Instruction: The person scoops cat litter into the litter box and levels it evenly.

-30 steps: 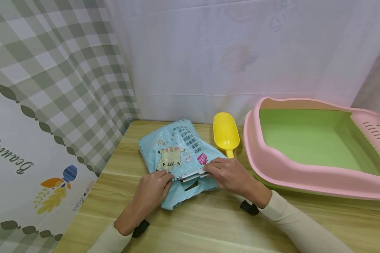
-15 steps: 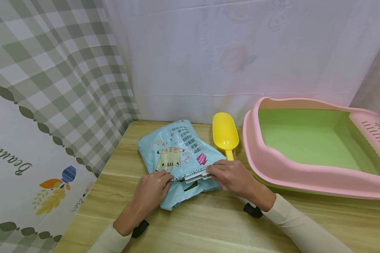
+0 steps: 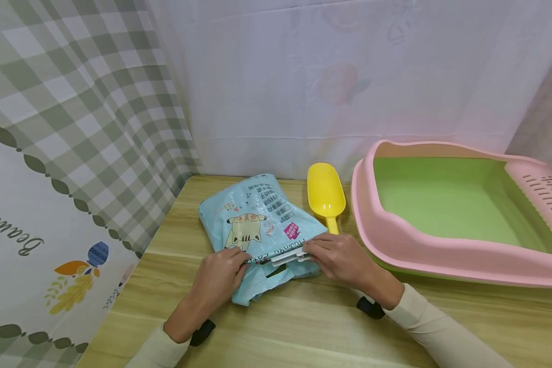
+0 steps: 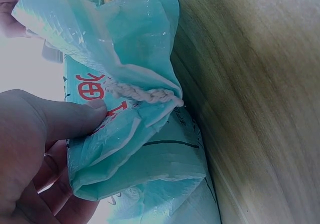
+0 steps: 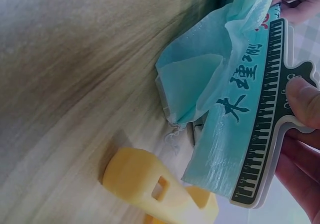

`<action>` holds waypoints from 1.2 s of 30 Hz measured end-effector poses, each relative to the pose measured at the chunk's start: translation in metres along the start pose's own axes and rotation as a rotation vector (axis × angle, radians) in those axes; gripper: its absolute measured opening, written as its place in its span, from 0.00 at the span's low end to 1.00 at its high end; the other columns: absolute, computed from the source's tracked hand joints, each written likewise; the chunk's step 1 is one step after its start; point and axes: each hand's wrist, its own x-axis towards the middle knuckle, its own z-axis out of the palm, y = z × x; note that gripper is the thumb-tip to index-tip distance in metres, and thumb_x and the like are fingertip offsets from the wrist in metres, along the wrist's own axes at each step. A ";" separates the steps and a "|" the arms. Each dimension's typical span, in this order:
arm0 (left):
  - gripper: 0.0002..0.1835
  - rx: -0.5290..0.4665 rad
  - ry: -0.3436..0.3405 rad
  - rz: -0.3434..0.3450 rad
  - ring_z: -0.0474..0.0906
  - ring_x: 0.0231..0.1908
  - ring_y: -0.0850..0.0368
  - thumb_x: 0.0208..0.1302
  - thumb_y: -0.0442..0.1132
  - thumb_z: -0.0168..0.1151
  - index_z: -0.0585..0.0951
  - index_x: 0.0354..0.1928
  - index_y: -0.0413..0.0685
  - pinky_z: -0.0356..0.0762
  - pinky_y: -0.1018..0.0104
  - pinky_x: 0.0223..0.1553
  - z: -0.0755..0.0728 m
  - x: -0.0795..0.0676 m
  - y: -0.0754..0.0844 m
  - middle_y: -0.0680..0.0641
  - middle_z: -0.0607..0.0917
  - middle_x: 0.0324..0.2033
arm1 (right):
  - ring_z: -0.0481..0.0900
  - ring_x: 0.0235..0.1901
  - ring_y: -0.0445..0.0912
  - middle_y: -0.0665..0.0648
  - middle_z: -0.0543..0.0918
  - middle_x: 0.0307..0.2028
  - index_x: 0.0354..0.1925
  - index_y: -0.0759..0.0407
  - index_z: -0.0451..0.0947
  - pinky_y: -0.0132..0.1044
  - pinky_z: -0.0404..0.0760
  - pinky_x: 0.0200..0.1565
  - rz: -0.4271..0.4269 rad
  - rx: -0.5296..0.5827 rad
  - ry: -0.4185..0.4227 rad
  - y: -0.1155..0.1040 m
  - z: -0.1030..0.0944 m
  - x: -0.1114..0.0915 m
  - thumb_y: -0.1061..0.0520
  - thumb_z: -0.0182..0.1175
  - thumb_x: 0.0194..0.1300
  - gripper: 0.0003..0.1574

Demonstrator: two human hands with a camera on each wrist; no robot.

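Note:
A light blue plastic bag printed with a cartoon cat lies on the wooden table, its near end folded over. My left hand pinches the fold's left part between thumb and fingers. Loose plastic with a cut-out handle hole hangs out on the near side, and a stitched cord crosses it in the left wrist view. My right hand grips a bag clip by its grip tabs, thumb on the dark face. Piano keys decorate the clip's long bar, which lies along the folded edge.
Behind the right hand lies a yellow scoop, handle toward me. A pink-rimmed litter box with a green inside stands to the right. A white curtain hangs along the table's back edge, a checked cloth on the left.
My right hand has moved slightly right and toward me with the clip, and more of the bag's printed lettering shows along the fold. The left hand keeps its hold on the bag.

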 end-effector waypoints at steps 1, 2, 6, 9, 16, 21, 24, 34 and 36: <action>0.11 0.000 0.000 0.000 0.89 0.32 0.53 0.53 0.29 0.87 0.92 0.37 0.44 0.88 0.56 0.32 0.000 0.000 0.000 0.50 0.89 0.32 | 0.93 0.45 0.49 0.54 0.94 0.45 0.48 0.59 0.88 0.44 0.91 0.42 0.001 0.000 0.000 0.000 0.000 -0.001 0.63 0.81 0.60 0.18; 0.12 0.000 0.001 0.002 0.89 0.32 0.53 0.53 0.29 0.87 0.92 0.37 0.44 0.88 0.56 0.32 0.000 0.000 0.000 0.50 0.89 0.32 | 0.93 0.45 0.49 0.54 0.94 0.45 0.48 0.59 0.88 0.44 0.91 0.42 0.003 -0.001 0.000 0.000 0.000 -0.001 0.63 0.81 0.60 0.18; 0.12 0.000 0.003 0.006 0.89 0.32 0.52 0.53 0.29 0.87 0.92 0.37 0.44 0.88 0.56 0.32 0.000 0.000 0.000 0.49 0.89 0.33 | 0.93 0.45 0.49 0.55 0.94 0.45 0.48 0.59 0.89 0.44 0.91 0.42 0.009 -0.007 -0.001 0.000 0.000 -0.003 0.63 0.81 0.60 0.18; 0.12 -0.002 0.003 0.007 0.89 0.32 0.52 0.53 0.29 0.87 0.92 0.37 0.44 0.88 0.56 0.32 0.000 -0.001 0.000 0.49 0.89 0.33 | 0.93 0.46 0.49 0.55 0.93 0.46 0.48 0.59 0.89 0.45 0.91 0.43 0.010 -0.011 0.001 0.000 0.000 -0.005 0.63 0.81 0.59 0.18; 0.12 -0.008 -0.002 0.002 0.90 0.33 0.51 0.54 0.28 0.86 0.92 0.37 0.44 0.88 0.55 0.33 -0.001 -0.001 0.000 0.49 0.90 0.33 | 0.93 0.46 0.50 0.56 0.93 0.45 0.48 0.59 0.88 0.45 0.91 0.43 0.004 -0.020 0.005 0.001 0.001 -0.008 0.62 0.81 0.59 0.19; 0.11 -0.007 -0.002 0.001 0.90 0.34 0.51 0.54 0.28 0.86 0.92 0.37 0.44 0.89 0.55 0.33 -0.001 0.000 0.000 0.49 0.90 0.34 | 0.92 0.45 0.50 0.56 0.93 0.45 0.48 0.59 0.88 0.45 0.91 0.43 0.005 -0.028 -0.001 0.001 0.001 -0.010 0.62 0.83 0.57 0.20; 0.11 -0.004 -0.002 0.002 0.90 0.34 0.51 0.54 0.28 0.86 0.92 0.37 0.44 0.89 0.55 0.34 -0.001 0.000 0.000 0.49 0.90 0.34 | 0.92 0.45 0.49 0.56 0.93 0.45 0.48 0.59 0.88 0.45 0.91 0.43 0.009 -0.028 -0.005 0.000 0.001 -0.010 0.62 0.83 0.57 0.21; 0.11 -0.003 -0.010 0.000 0.90 0.34 0.51 0.54 0.28 0.86 0.92 0.38 0.43 0.89 0.55 0.34 -0.002 0.000 0.001 0.48 0.90 0.34 | 0.92 0.46 0.49 0.56 0.93 0.46 0.48 0.59 0.89 0.45 0.91 0.44 0.018 -0.018 -0.002 0.000 0.001 -0.012 0.63 0.85 0.55 0.22; 0.11 -0.002 -0.012 0.001 0.90 0.34 0.51 0.54 0.28 0.86 0.92 0.38 0.43 0.89 0.55 0.34 -0.002 0.000 0.001 0.48 0.90 0.34 | 0.92 0.46 0.50 0.56 0.93 0.46 0.47 0.59 0.89 0.45 0.91 0.44 0.021 -0.023 -0.001 -0.001 0.001 -0.013 0.64 0.85 0.54 0.23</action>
